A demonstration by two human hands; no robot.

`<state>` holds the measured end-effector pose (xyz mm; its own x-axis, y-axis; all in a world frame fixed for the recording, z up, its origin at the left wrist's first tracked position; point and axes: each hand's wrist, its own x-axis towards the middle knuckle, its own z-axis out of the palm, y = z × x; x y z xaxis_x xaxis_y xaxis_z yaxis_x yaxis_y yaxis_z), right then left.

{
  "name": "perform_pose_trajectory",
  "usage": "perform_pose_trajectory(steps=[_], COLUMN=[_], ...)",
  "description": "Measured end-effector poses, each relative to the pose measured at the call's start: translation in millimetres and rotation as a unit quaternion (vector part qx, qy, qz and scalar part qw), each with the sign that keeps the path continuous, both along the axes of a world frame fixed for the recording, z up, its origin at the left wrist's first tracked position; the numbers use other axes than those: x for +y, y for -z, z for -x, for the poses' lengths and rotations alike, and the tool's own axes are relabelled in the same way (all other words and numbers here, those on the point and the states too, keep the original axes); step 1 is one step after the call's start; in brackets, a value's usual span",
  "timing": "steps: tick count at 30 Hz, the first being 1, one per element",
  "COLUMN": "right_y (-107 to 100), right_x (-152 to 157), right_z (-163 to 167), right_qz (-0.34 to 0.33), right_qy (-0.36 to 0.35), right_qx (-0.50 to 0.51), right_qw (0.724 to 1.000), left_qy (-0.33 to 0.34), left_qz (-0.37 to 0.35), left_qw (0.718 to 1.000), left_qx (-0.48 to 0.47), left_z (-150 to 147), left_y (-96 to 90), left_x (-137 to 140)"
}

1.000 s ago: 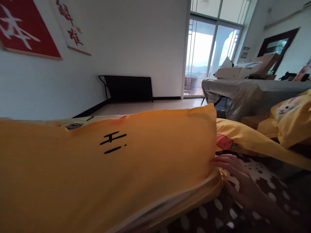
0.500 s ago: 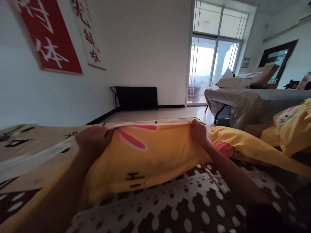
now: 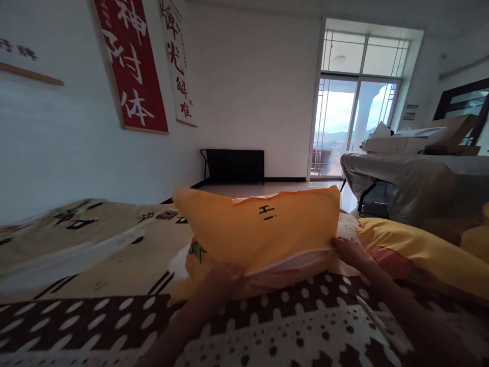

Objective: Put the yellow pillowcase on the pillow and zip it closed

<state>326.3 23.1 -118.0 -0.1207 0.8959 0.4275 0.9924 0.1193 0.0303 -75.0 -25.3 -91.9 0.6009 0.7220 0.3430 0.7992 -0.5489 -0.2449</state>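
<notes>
Both hands, left hand (image 3: 223, 278) and right hand (image 3: 349, 251), seemingly pinch the yellow pillow (image 3: 263, 229) beside another pillow (image 3: 412, 252).

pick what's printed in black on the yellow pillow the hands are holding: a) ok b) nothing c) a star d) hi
d, the yellow pillow shows black "Hi" lettering near its upper edge, while the left hand grips its lower edge and the right hand its lower right corner.
</notes>
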Motion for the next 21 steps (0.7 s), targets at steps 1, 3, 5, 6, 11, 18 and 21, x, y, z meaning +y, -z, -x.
perform_pose_trajectory(steps=[1,3,5,6,11,18,21], right_y=[-3,-17,-32,-38,-33,-2,2], right_x=[-11,-35,-53,-59,-43,-26,-30], right_z=[20,72,130,158,242,249,247], right_qz=[-0.003,-0.046,-0.090,-0.090,-0.082,-0.102,-0.141], right_qy=[-0.007,-0.084,-0.260,-0.316,-0.340,-0.372,-0.387], right_qx=[-0.004,-0.008,-0.004,-0.004,-0.027,0.051,0.091], right_qw=[1.000,0.995,0.961,0.944,0.936,0.921,0.907], left_qy=[-0.040,-0.099,-0.120,-0.121,-0.078,0.053,0.019], left_qz=[0.042,0.083,0.107,0.114,0.162,0.197,0.072], left_qw=[0.998,0.991,0.986,0.985,0.982,0.889,0.858], left_qx=[0.019,0.044,0.047,0.043,-0.050,-0.410,-0.508], left_z=[-4,-12,-17,-17,-1,38,57], left_y=[-2.1,-14.6,-28.1,-32.3,-24.0,-7.6,-4.9], left_x=[-2,-8,-14,-16,-23,-17,-17])
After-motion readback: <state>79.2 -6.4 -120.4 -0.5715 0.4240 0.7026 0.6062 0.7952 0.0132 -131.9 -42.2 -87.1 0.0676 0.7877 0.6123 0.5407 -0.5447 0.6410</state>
